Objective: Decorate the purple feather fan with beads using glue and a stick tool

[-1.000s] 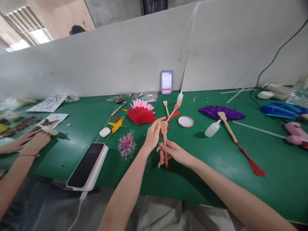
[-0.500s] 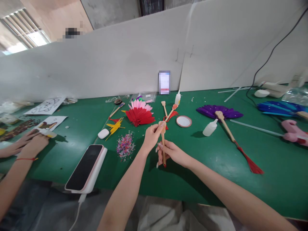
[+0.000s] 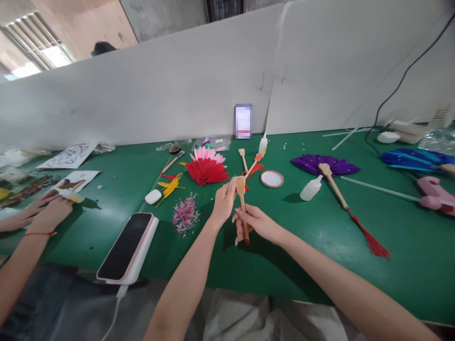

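A pale wooden fan handle (image 3: 241,185) with a broad carved head and a red bit at its lower end is held over the table in front of me. The fingers of my left hand (image 3: 223,202) are closed at the left edge of its head. My right hand (image 3: 261,225) grips the stem lower down, thumb on top. Just beyond lie two more wooden handles (image 3: 243,158) with red tassels (image 3: 256,169). Left of these is a fan of red feathers (image 3: 206,171) with pink feathers (image 3: 206,154) behind it. A round white lid (image 3: 272,179) lies to the right.
Nearby are a glue bottle (image 3: 311,189), a purple feather fan (image 3: 340,166), a pink glue gun (image 3: 435,194), colourful scraps (image 3: 185,215), yellow feathers (image 3: 171,190) and a phone on a white block (image 3: 125,246). Another person's hands (image 3: 53,215) work at the left.
The head of the handle has turned, showing a plain broad face now. My left thumb has moved off its front to the left edge. My right hand keeps its grip on the stem.
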The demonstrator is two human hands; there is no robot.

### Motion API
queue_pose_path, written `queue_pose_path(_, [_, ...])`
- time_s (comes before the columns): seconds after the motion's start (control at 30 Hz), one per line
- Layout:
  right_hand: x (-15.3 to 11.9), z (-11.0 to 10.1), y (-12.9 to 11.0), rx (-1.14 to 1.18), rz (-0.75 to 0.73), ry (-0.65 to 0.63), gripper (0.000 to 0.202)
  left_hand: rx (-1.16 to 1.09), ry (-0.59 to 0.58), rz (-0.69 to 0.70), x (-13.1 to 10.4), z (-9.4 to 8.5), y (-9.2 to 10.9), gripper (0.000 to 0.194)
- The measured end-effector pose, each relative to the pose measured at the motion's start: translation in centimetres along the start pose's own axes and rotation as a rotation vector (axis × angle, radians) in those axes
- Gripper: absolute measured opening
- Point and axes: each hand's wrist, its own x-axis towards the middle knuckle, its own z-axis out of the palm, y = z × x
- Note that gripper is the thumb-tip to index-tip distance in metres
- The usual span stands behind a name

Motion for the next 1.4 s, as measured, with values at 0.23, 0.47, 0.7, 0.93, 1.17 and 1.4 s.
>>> queue_pose_path(0.23, [0.3,0.4,0.9,-0.088,-0.046,0.071,0.031,0.169,0.077,0.056,-0.2,0.4,0.3,0.043])
queue_pose_path(0.47, [0.2,0.4,1.4,-0.152,-0.068,0.125,0.028,0.242,0.215,0.113,-0.9,1.3,0.3,0.043])
queue_pose_path(0.7, [0.2,0.4,1.6,-0.227,-0.072,0.180,0.021,0.354,0.211,0.191,-0.8,1.4,0.1,0.042])
queue_pose_path(0.93, [0.1,0.5,1.5,-0.256,-0.071,0.223,0.015,0.635,0.249,0.399,-0.7,1.1,-0.7,0.036])
queue_pose_path(1.17, [0.2,0.8,1.6,-0.230,-0.048,0.277,0.017,0.937,0.272,0.625,-0.2,0.5,-0.8,0.029])
queue_pose_path(1.4, [0.1,1.0,1.6,-0.188,-0.054,0.265,0.018,0.980,0.265,0.753,-0.1,0.3,-0.7,0.028])
